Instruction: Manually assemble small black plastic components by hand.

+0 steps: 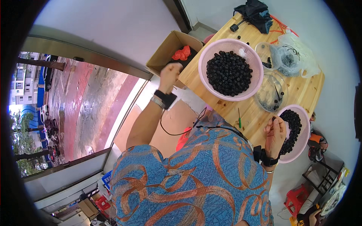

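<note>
My left hand (171, 76) is stretched out to the left, at the near edge of an open cardboard box (160, 55) with dark contents and a crumpled red-orange bag (182, 53). Its fingers are smeared and I cannot make out anything in them. My right hand (275, 135) is at the left rim of a smaller pink basket (306, 132) holding many small black caps (293, 119). Thumb and fingers pinch together there, with a small dark piece, seemingly one black cap (273, 118), at the tips. A larger pink basket (203, 69), heaped with similar caps, stands farther off.
On the wooden table (222, 107) lie a green-handled screwdriver (239, 118), clear plastic tubs (269, 107) with small parts, a plastic bag (307, 52) and a black folded umbrella (256, 15). A cable (169, 133) hangs left of my body. A red stool (296, 199) stands at the lower right.
</note>
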Motion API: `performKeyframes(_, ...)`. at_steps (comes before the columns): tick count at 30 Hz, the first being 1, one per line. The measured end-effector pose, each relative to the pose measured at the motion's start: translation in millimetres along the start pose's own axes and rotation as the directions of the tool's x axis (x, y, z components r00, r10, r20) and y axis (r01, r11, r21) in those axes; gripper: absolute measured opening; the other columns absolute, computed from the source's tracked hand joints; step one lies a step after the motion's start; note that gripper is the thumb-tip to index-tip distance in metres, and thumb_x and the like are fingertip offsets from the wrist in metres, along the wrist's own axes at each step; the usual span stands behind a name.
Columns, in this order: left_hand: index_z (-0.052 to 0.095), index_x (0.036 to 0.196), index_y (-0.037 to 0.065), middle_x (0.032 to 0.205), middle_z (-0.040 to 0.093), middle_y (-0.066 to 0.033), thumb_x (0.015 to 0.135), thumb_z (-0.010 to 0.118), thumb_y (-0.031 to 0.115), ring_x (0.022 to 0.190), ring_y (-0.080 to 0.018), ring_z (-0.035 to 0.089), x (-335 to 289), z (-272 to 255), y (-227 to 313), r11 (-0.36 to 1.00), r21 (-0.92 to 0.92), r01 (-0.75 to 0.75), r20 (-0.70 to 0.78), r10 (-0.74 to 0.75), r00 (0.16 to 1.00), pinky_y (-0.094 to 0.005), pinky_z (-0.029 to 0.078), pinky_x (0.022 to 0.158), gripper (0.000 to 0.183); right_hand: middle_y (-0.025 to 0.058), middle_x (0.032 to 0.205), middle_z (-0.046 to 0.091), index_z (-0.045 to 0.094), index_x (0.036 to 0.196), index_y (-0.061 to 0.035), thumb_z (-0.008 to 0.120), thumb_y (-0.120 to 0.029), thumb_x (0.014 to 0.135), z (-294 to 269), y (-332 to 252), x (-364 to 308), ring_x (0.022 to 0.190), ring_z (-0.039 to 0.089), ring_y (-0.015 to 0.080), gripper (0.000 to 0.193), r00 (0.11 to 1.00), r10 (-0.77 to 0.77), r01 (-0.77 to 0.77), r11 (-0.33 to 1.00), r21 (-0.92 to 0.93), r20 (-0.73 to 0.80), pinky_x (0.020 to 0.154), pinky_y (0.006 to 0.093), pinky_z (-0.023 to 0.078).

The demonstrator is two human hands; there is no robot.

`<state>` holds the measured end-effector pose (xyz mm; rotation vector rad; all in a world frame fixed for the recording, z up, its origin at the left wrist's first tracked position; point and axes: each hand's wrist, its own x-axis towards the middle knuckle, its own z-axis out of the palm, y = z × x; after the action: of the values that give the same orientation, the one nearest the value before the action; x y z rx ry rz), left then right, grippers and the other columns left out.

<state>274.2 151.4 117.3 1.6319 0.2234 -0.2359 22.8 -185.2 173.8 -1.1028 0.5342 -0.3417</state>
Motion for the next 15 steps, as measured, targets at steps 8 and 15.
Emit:
performKeyframes(8, 0.055, 0.108, 0.004, 0.062, 0.047, 0.0037, 0.090, 0.051, 0.016, 0.046, -0.0027, 0.040, 55, 26, 61, 0.972, -0.103, -0.213, -0.042, 0.210, 0.977, -0.0165, 0.030, 0.038, 0.023, 0.0042, 0.084, 0.058, 0.054, 0.104, -0.0012, 0.053, -0.011, 0.089, 10, 0, 4, 0.068, 0.054, 0.0080, 0.018, 0.992, -0.045, 0.040, 0.998, -0.042, -0.121, 0.064, 0.0213, 0.046)
performKeyframes(15, 0.064, 0.093, 0.003, 0.076, 0.060, 0.0004, 0.085, 0.057, 0.015, 0.061, -0.0065, 0.049, 5, 166, 79, 0.796, 0.102, -0.597, 0.760, 0.325, 0.563, -0.0205, 0.040, 0.056, 0.016, 0.0068, 0.085, 0.060, 0.054, 0.104, -0.0006, 0.051, -0.009, 0.089, 3, 1, -3, 0.063, 0.056, 0.0089, 0.017, 0.978, -0.098, 0.107, 0.994, 0.037, -0.183, 0.060, 0.0219, 0.048)
